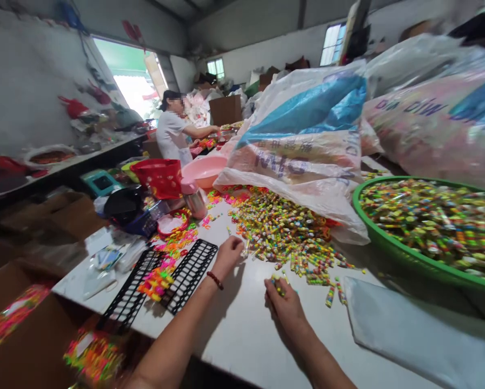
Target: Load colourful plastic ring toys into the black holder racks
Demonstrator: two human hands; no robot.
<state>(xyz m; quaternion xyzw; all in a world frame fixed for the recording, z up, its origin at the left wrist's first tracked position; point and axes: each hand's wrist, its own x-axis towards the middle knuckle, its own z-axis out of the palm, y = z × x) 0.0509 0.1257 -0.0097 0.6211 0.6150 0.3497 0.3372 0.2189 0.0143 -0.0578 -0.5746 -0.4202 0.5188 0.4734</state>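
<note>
From where I stand, the worker's right hand is curled shut around a few small patterned tubes, just above the white table. The left hand, a beaded bracelet at its wrist, has its fingers bent toward a small pale piece; whether they grip it I cannot tell. Taking twelve as straight ahead of the worker and the two hands as the centre, a loose heap of tubes spreads at one o'clock, with a white-and-blue sack slumped behind it. At two, a green basin brims with similar tubes; at three lies a flat stack of clear plastic. Toward nine are two black grid trays, a pink, orange and yellow cluster lying between them. At eleven stands a pink-topped flask, just in front of a pink basin; farther off that way, a co-worker in white reaches over another work surface.
</note>
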